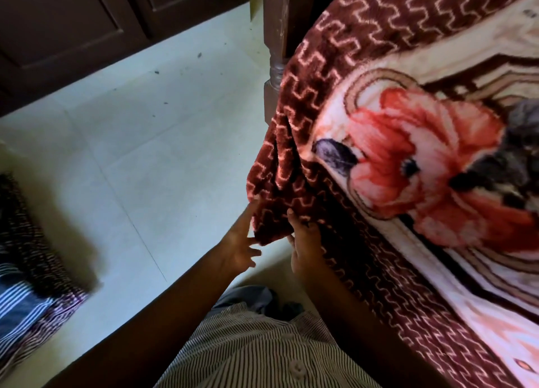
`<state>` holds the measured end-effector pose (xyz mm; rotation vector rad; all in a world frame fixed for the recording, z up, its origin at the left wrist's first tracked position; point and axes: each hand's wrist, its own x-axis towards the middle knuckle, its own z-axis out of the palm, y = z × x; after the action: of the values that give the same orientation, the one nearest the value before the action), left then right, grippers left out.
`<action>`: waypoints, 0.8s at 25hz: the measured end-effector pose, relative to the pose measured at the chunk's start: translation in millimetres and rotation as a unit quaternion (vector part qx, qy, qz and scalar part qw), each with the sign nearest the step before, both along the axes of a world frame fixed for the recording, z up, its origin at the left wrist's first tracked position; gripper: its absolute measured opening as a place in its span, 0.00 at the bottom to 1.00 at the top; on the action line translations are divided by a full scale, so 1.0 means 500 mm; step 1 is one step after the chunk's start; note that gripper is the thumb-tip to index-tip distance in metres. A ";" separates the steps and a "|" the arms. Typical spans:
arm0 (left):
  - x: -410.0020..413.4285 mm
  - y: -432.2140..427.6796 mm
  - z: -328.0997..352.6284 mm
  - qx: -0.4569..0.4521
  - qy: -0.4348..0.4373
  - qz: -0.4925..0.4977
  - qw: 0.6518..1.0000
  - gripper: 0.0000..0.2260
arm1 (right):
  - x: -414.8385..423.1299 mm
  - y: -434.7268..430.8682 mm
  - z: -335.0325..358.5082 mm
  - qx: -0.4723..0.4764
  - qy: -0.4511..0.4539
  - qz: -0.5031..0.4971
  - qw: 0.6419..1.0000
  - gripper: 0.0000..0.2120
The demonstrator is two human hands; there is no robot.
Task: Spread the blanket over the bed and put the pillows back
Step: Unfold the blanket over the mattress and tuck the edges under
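A thick maroon blanket (393, 160) with a zigzag border and a large pink flower covers the bed on the right. One corner hangs in folds over the bed's edge near the wooden bedpost (281, 37). My right hand (306, 250) grips this hanging corner, thumb on the front of the fabric and fingers hidden behind it. To its left, my left hand (242, 247) has its fingers spread and straight, the forefinger touching the corner's edge. Striped pillows (29, 271) lie stacked on the floor at the far left, partly cut off by the frame.
White tiled floor (140, 154) stretches between the pillows and the bed. Dark wooden cabinet doors (73, 23) stand along the far wall at top left. My striped shirt fills the bottom middle.
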<state>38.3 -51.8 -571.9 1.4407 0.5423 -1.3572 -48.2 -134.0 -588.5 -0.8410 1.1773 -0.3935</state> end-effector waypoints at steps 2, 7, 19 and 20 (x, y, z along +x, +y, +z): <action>-0.007 -0.028 0.010 -0.047 0.031 0.009 0.998 0.42 | -0.021 0.007 0.005 0.030 -0.002 0.024 0.999 0.26; 0.004 -0.069 -0.034 -0.143 -0.015 0.162 0.976 0.53 | -0.043 0.003 0.007 0.123 -0.057 0.044 0.990 0.38; 0.063 -0.007 -0.103 -0.235 -0.063 -0.070 0.967 0.45 | 0.002 0.062 -0.006 0.213 -0.091 -0.057 0.971 0.39; 0.058 0.000 -0.096 -0.217 -0.093 -0.080 0.968 0.44 | 0.020 0.051 0.002 0.193 -0.088 -0.037 0.977 0.43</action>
<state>67.1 -51.7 -620.0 1.2462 -0.0003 -1.3462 -38.5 -108.4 -587.6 -0.4176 1.0751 -0.2801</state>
